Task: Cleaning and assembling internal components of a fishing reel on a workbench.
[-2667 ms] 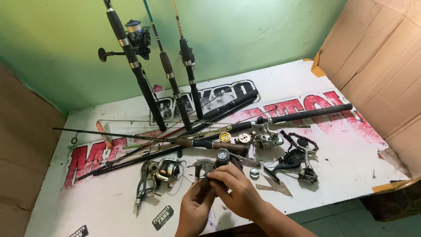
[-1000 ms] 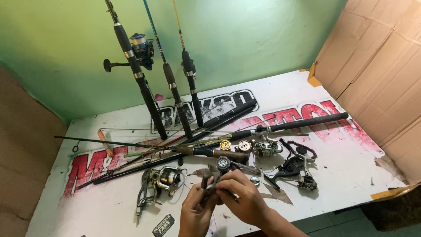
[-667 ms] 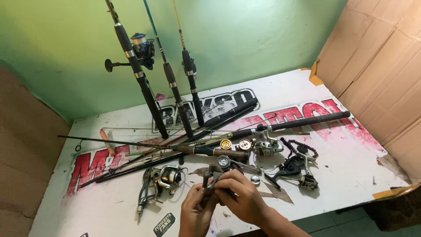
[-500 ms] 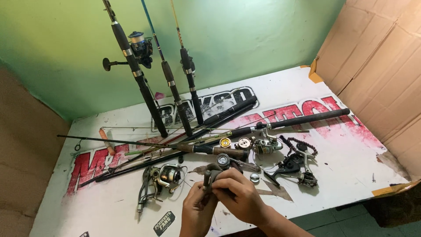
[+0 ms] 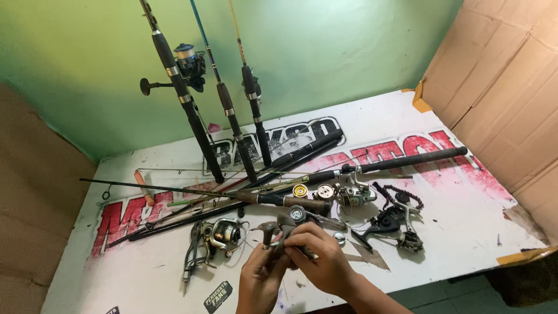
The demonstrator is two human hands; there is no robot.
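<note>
Both hands meet over the near edge of the white printed tabletop (image 5: pixel 465 232), working a small grey metal fishing-reel body (image 5: pixel 283 228). Steadiness matters: it is best kept low, close above the tabletop. The left hand (image 5: pixel 260 283) has its grip curled around the reel from below; the right hand (image 5: pixel 325 264) pinches it from above.

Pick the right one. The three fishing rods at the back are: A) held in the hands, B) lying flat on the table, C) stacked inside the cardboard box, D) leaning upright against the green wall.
D: the three rods stand with their butts on the white table, leaning against the green wall.
</note>
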